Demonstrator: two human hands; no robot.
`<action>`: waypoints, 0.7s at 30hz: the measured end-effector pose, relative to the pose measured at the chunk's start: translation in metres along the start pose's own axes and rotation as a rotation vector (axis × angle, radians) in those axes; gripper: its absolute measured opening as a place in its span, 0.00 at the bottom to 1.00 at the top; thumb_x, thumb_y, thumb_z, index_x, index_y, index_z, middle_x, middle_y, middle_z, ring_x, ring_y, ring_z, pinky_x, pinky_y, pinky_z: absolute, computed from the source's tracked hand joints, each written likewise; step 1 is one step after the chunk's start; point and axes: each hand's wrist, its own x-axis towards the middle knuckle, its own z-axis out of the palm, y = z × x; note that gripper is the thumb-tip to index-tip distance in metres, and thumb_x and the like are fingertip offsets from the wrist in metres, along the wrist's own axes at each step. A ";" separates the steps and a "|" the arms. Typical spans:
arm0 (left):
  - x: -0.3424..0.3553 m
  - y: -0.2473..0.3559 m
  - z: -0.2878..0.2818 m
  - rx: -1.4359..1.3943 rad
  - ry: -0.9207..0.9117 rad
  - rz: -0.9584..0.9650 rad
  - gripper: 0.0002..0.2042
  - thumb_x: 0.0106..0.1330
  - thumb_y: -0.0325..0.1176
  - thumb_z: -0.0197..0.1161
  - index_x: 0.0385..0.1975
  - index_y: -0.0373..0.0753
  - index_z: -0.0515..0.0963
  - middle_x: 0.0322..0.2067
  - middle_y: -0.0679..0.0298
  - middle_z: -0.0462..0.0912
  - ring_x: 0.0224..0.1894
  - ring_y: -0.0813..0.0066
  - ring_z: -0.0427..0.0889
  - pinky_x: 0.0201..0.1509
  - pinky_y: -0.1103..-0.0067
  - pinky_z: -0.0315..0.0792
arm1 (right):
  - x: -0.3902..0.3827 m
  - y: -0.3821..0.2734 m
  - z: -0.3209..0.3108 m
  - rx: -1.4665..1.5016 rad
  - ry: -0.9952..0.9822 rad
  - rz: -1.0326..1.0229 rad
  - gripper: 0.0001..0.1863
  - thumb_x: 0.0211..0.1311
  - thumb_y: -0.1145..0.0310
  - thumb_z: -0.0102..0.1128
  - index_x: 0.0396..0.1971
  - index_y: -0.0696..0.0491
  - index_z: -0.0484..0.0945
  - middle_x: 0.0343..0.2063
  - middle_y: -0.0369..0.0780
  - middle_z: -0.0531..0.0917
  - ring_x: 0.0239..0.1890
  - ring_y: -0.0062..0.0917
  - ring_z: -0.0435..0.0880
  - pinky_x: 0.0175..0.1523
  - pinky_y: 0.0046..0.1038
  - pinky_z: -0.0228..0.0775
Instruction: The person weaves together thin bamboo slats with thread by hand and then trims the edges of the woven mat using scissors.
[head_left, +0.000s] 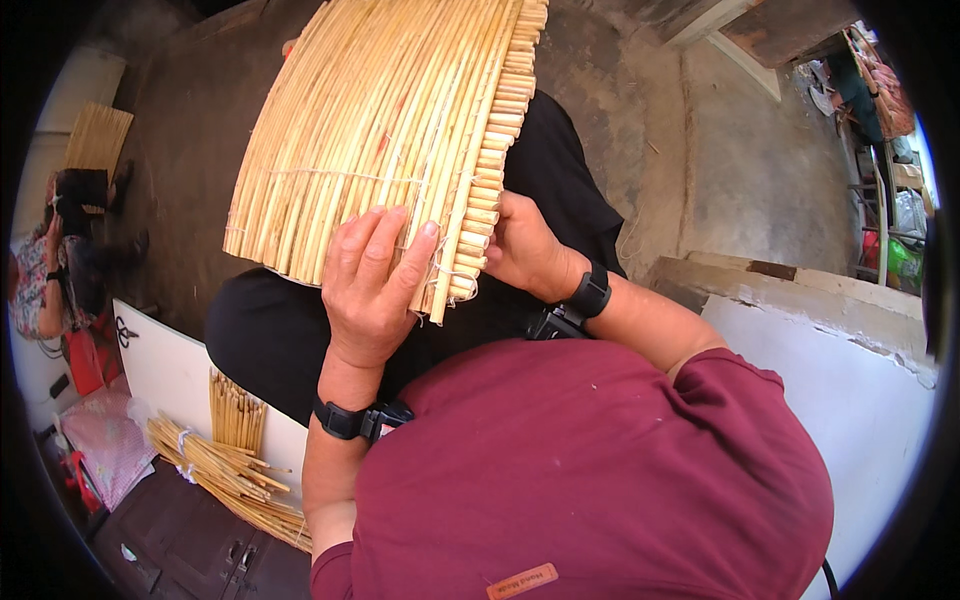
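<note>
A mat of pale straw-coloured reed stalks [350, 130], bound side by side with thin thread, leans up across my lap. My left hand [370, 290] rests on its near face, fingers stretched over the stalks by the lower edge, with nothing lifted in them. At the right edge, where a row of cut stalk ends shows, my right hand [527, 248] grips the mat; several of its fingertips are hidden behind the stalks. Loose thread ends hang at the lower right corner. Each wrist wears a black strap.
Left of me, bundled reed stalks [235, 480] lie by a white board [165, 350] with black scissors [125, 332] on it. A co-worker [60, 275] sits at the far left near another reed mat [97, 137]. A white surface [815, 400] stands to my right.
</note>
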 end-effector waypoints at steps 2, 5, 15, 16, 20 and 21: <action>-0.001 -0.001 0.001 0.015 -0.012 0.020 0.15 0.54 0.31 0.63 0.43 0.45 0.80 0.45 0.56 0.77 0.47 0.57 0.76 0.50 0.63 0.72 | 0.007 0.004 -0.004 0.147 0.003 0.032 0.14 0.63 0.65 0.38 0.34 0.53 0.75 0.16 0.29 0.69 0.14 0.14 0.56 0.20 0.16 0.50; -0.003 -0.004 0.000 0.005 -0.044 0.013 0.15 0.53 0.31 0.63 0.43 0.47 0.80 0.45 0.57 0.77 0.47 0.57 0.76 0.50 0.64 0.72 | 0.018 0.007 0.005 0.181 0.090 0.044 0.15 0.64 0.62 0.39 0.31 0.52 0.76 0.16 0.30 0.73 0.12 0.14 0.59 0.19 0.16 0.53; -0.011 -0.010 0.005 -0.001 -0.043 -0.025 0.17 0.52 0.32 0.64 0.44 0.50 0.80 0.46 0.58 0.76 0.47 0.58 0.75 0.51 0.64 0.72 | 0.034 0.008 -0.011 0.021 0.153 0.027 0.19 0.68 0.61 0.46 0.49 0.59 0.73 0.44 0.42 0.82 0.42 0.24 0.82 0.48 0.29 0.77; -0.012 -0.010 0.006 -0.006 -0.035 -0.025 0.17 0.52 0.32 0.64 0.45 0.50 0.80 0.46 0.58 0.76 0.47 0.58 0.75 0.51 0.64 0.72 | 0.032 0.005 -0.014 0.032 0.029 0.010 0.18 0.68 0.61 0.47 0.49 0.58 0.74 0.42 0.40 0.82 0.38 0.21 0.82 0.42 0.25 0.75; -0.014 -0.011 0.007 -0.005 -0.036 -0.038 0.16 0.54 0.32 0.64 0.45 0.50 0.80 0.47 0.58 0.76 0.48 0.58 0.75 0.51 0.64 0.72 | 0.031 0.004 -0.009 -0.042 -0.074 -0.035 0.16 0.68 0.62 0.48 0.47 0.56 0.75 0.37 0.36 0.83 0.27 0.13 0.79 0.27 0.16 0.71; -0.015 -0.011 0.007 -0.007 -0.034 -0.037 0.16 0.54 0.33 0.64 0.45 0.50 0.80 0.47 0.58 0.76 0.48 0.58 0.75 0.51 0.64 0.72 | 0.031 0.004 -0.005 -0.136 0.070 -0.048 0.16 0.68 0.62 0.48 0.47 0.56 0.75 0.37 0.35 0.83 0.25 0.11 0.79 0.25 0.15 0.69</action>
